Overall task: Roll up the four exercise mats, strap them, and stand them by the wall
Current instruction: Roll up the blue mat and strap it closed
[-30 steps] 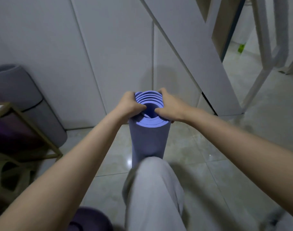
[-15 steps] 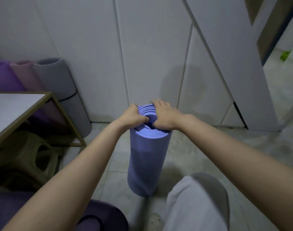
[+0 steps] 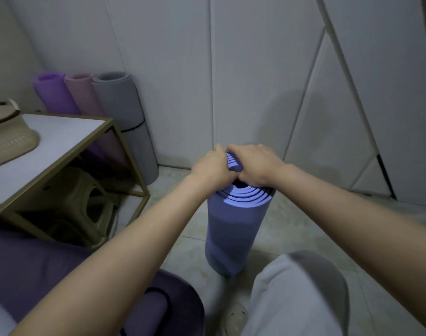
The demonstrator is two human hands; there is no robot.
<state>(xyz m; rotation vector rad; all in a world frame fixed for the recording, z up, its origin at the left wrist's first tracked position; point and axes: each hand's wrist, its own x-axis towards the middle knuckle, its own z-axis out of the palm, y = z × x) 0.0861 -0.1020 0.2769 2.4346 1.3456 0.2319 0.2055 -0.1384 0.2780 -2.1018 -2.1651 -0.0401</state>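
Blue mat (image 3: 233, 226) upright on tiled floor (image 3: 280, 234), near white wall panels (image 3: 255, 69).

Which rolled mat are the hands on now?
The blue mat, upright on the floor: left hand and right hand grip its top. The purple mat, pink mat and grey mat stand by the wall, untouched.

White panelled wall (image 3: 255, 69), tiled floor (image 3: 183, 251), side table (image 3: 49, 151).
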